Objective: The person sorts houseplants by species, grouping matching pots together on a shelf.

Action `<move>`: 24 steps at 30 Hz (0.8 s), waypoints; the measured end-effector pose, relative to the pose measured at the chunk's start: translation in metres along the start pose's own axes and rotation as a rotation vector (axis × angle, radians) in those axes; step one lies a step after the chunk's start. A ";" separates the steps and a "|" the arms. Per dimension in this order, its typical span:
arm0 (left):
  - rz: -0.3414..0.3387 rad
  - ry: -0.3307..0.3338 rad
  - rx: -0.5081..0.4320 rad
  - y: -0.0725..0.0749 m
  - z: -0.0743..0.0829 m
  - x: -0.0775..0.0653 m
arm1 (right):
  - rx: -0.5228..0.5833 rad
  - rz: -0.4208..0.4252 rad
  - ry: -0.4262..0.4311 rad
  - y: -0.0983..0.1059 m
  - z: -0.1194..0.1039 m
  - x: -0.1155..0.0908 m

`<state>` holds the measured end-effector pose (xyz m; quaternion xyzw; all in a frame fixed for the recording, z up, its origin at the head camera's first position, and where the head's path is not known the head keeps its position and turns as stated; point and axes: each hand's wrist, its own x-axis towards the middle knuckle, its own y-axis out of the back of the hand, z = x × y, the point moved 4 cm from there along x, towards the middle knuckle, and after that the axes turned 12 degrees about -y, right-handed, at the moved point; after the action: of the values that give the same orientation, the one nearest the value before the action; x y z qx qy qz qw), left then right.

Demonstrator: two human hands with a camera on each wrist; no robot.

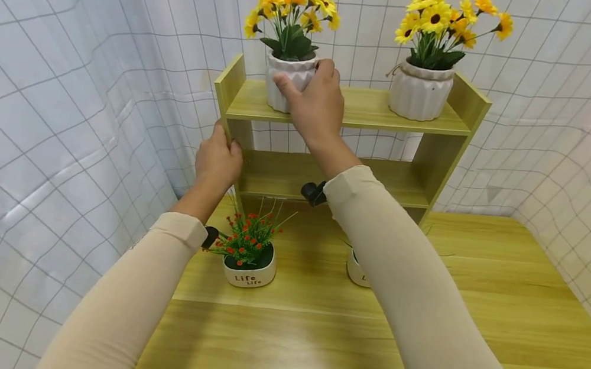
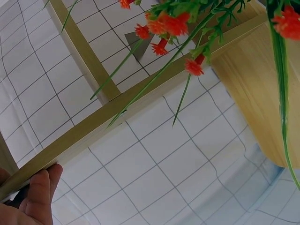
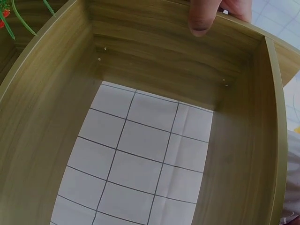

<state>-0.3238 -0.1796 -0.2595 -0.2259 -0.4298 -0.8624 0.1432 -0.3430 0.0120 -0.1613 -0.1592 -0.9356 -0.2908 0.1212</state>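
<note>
My right hand (image 1: 318,100) grips a white fluted flowerpot (image 1: 283,85) with yellow sunflowers (image 1: 290,15), its thumb on the pot's front. That pot is upright at the left end of the top board of a wooden shelf (image 1: 358,107). Lower on the left, my left hand (image 1: 219,159) holds the shelf's side panel; in the left wrist view its fingers (image 2: 41,190) lie against the panel's outer face. The right wrist view shows the left thumb (image 3: 204,21) over the panel edge, and a sliver of the white pot (image 3: 291,183).
A matching sunflower pot (image 1: 420,92) stands at the top board's right end. On the wooden table (image 1: 279,349), before the shelf, are a small "Life" planter (image 1: 249,276) with red flowers (image 1: 250,236) and another white planter (image 1: 358,271), partly behind my right forearm. Gridded cloth (image 1: 39,124) hangs around.
</note>
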 end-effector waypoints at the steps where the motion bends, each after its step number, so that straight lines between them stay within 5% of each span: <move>1: 0.002 -0.001 -0.001 0.000 0.000 0.000 | -0.001 0.002 -0.001 0.000 0.000 0.000; 10: 0.009 -0.005 -0.001 0.000 -0.001 0.000 | 0.030 0.020 0.002 0.001 0.002 0.000; 18: 0.012 -0.034 0.010 0.003 -0.001 0.003 | 0.340 0.040 0.093 0.014 0.012 -0.017; 24: -0.011 -0.015 0.002 0.000 -0.002 0.003 | 0.424 0.001 0.157 0.028 0.027 -0.042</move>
<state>-0.3265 -0.1813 -0.2590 -0.2299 -0.4328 -0.8611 0.1354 -0.2973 0.0397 -0.1821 -0.1075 -0.9635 -0.0991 0.2244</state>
